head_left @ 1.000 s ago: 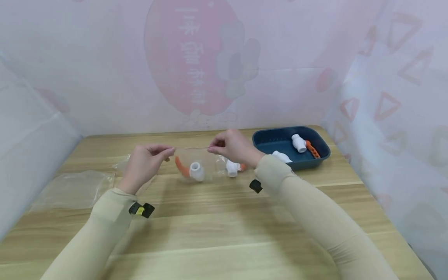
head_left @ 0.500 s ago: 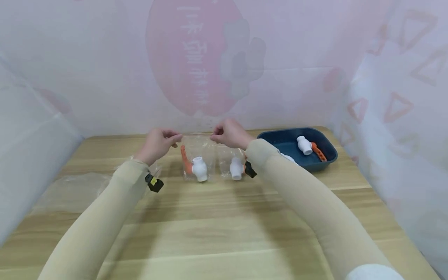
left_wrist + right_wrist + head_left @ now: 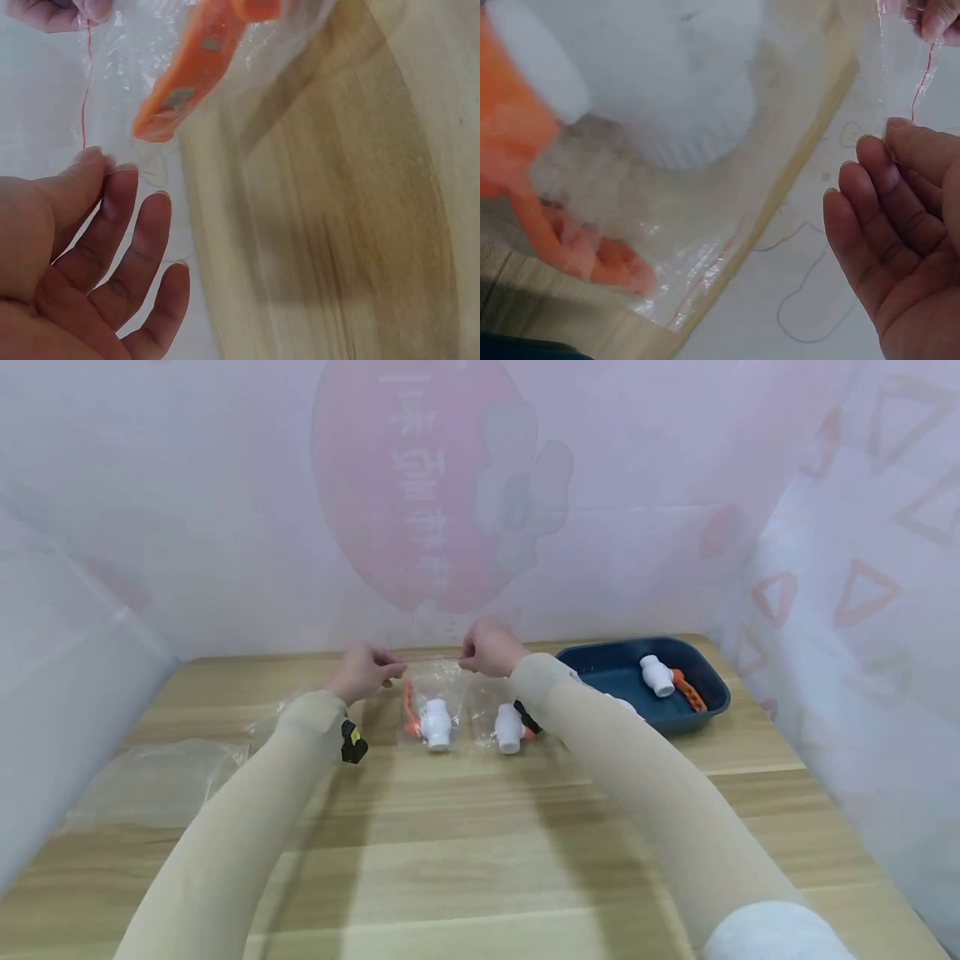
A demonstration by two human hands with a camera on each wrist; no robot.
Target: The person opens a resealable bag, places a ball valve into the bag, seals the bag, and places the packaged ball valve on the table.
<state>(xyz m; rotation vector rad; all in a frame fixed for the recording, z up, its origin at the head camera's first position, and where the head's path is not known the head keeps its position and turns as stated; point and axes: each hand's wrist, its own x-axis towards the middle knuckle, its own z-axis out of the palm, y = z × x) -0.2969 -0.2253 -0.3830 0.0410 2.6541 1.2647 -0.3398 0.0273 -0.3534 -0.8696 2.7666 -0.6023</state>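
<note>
Both hands pinch the red-lined top edge of a clear zip bag (image 3: 438, 675), one at each corner. Inside it is a white ball valve (image 3: 436, 725) with an orange handle (image 3: 191, 75). My left hand (image 3: 363, 672) has thumb and index finger on the left corner, the other fingers spread apart in the left wrist view. My right hand (image 3: 491, 649) pinches the right corner the same way. Right beside this bag, on the table, lies a second bagged white valve (image 3: 508, 728), its orange handle partly hidden by my right wrist.
A dark blue tray (image 3: 678, 724) at the back right holds a white valve (image 3: 657, 676) with an orange handle and another white piece mostly behind my sleeve. Clear plastic bags (image 3: 161, 781) lie at the left of the wooden table (image 3: 442, 877). A printed cloth wall (image 3: 247, 527) rises behind.
Both hands have carried the bagged valve away from me toward the back of the table and slightly right. It now stands next to the other bagged valve.
</note>
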